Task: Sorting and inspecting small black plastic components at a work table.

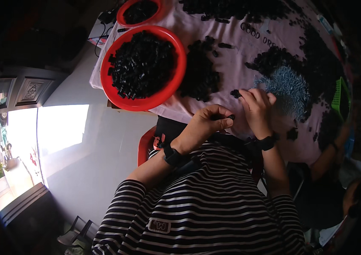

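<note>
My left hand (208, 125) is closed, with thumb and forefinger pinching a small black plastic part (231, 117) just off the near table edge. To its right, my right hand (258, 108) has its fingers bent, the fingertips at another small black part (235, 93); whether that part is lifted off the cloth cannot be made out. Beyond the right hand lies a pile of thin bluish-grey pieces, like small screws (289, 91). A heap of black parts (201, 72) lies on the pink cloth (235, 55), left of the right hand.
A large red basin (180, 68) full of black parts stands at the table's left, a smaller red basin (160, 8) behind it. More black parts (320, 55) cover the far and right sides. A green basket (337, 97) and another person's arm (327, 157) are at the right.
</note>
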Available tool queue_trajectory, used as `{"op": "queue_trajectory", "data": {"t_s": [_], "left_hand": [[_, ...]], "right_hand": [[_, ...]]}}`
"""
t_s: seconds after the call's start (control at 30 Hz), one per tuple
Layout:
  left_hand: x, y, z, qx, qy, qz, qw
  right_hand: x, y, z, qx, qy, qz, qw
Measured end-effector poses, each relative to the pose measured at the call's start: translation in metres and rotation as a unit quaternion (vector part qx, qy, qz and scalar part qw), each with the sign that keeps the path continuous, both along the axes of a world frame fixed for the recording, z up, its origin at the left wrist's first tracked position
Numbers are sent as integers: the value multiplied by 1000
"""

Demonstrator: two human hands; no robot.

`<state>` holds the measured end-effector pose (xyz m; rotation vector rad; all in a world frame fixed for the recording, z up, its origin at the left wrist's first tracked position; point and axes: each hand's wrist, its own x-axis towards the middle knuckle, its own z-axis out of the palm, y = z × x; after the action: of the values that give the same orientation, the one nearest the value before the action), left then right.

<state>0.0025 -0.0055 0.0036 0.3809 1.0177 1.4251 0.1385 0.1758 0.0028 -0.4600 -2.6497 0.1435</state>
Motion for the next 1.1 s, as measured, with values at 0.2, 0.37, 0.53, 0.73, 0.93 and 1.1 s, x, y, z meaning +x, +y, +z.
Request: {"op": "queue_trajectory", "data": {"t_s": [0.2,0.37,0.53,0.73,0.93,1.1], "left_hand": [[-3,0,5,-23,-37,-20,999],[-4,1,5,-21,-49,-9,999],[-1,3,8,-49,32,-10,998],[6,4,-2,0,96,25,995],[3,2,7,-24,108,16,994],[5,1,6,-28,48,20,998]], "right_hand": [[2,-1,-4,-6,34,-7,999],[10,-25,34,-102,45,6,994],[11,-44,51,-49,21,39,998],[9,-48,53,-53,9,39,998],[8,-46,52,-76,-3,59,995],[10,-45,53,-129,7,59,990]]}}
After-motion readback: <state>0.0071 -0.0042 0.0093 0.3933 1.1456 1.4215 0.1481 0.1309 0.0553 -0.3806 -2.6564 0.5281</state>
